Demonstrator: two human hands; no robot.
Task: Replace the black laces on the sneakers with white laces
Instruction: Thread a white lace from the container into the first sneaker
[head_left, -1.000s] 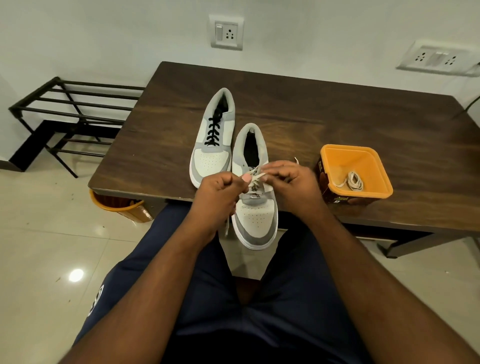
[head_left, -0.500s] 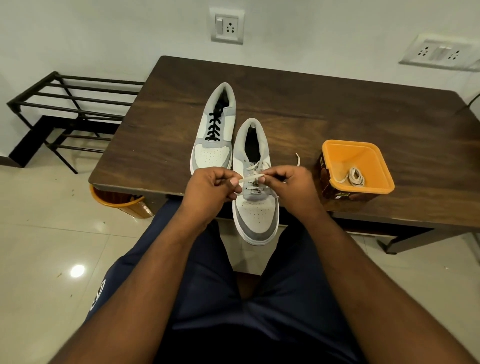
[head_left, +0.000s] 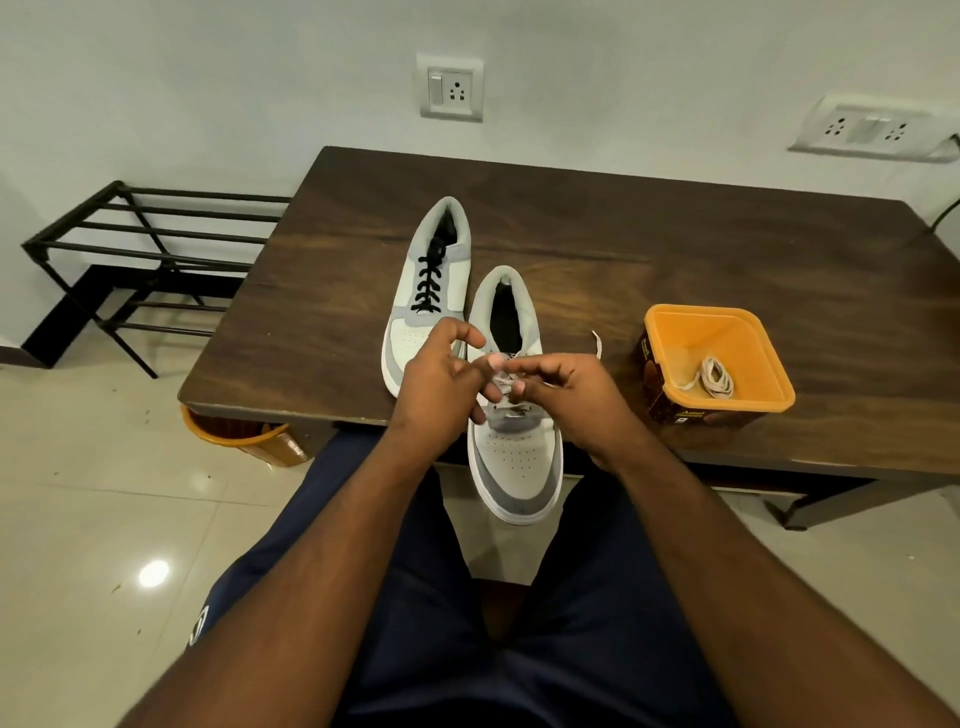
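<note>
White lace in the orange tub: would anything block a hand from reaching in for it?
Nothing visible does. The tub is open-topped with no lid, the spare lace lies bare on its floor, and bare table separates it from the right hand, which is busy at the near sneaker.

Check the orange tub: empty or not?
Not empty. The orange tub stands open on the table, with a coiled white lace inside.
</note>
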